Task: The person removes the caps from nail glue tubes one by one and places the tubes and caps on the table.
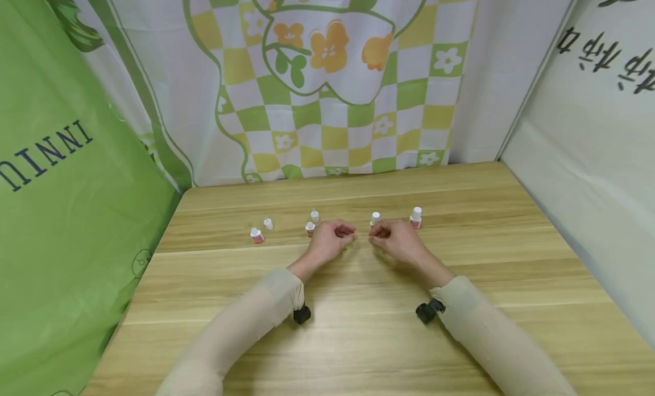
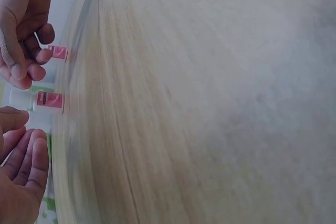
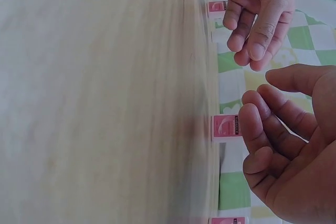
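Observation:
My left hand [image 1: 330, 238] and right hand [image 1: 399, 240] hover above the table, fingertips facing each other across a small gap. Both have loosely bent fingers, and nothing shows between them. Just beyond the right hand stands a small white-capped bottle [image 1: 375, 216] with a pink label, partly hidden by that hand. Another capped bottle [image 1: 415, 218] stands to its right. Close behind the left hand is an uncapped bottle [image 1: 310, 230], with a loose white cap [image 1: 314, 216] beyond it. Farther left are another uncapped bottle [image 1: 257, 235] and its neighbouring white cap [image 1: 268, 223].
The wooden table [image 1: 358, 345] stretches toward me in front of the bottles. A patterned cloth [image 1: 332, 117] hangs along the back edge. Green fabric [image 1: 77, 214] lines the left side, and a white sheet [image 1: 578, 157] the right. Small black cameras sit at both wrists.

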{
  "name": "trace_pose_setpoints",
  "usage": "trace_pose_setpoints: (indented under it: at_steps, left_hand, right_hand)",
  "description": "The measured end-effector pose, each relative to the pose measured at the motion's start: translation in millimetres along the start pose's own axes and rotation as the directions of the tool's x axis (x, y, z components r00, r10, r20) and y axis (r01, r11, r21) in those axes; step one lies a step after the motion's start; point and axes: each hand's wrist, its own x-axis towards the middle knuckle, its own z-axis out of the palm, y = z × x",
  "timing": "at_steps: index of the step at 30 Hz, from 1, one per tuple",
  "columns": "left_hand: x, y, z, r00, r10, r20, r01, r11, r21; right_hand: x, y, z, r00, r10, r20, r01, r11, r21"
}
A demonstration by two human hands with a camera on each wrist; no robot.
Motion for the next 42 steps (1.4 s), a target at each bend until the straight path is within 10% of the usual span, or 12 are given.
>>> trace_pose_setpoints:
  at_steps: [42]
  left_hand:
    - [20.3, 4.0, 17.2, 1.0, -0.007, -0.001, 0.007, 1.0, 0.02]
  right_hand:
    - [3.0, 15.8, -18.0, 0.997, 0.078, -0.026, -0.079, 0.996, -0.04]
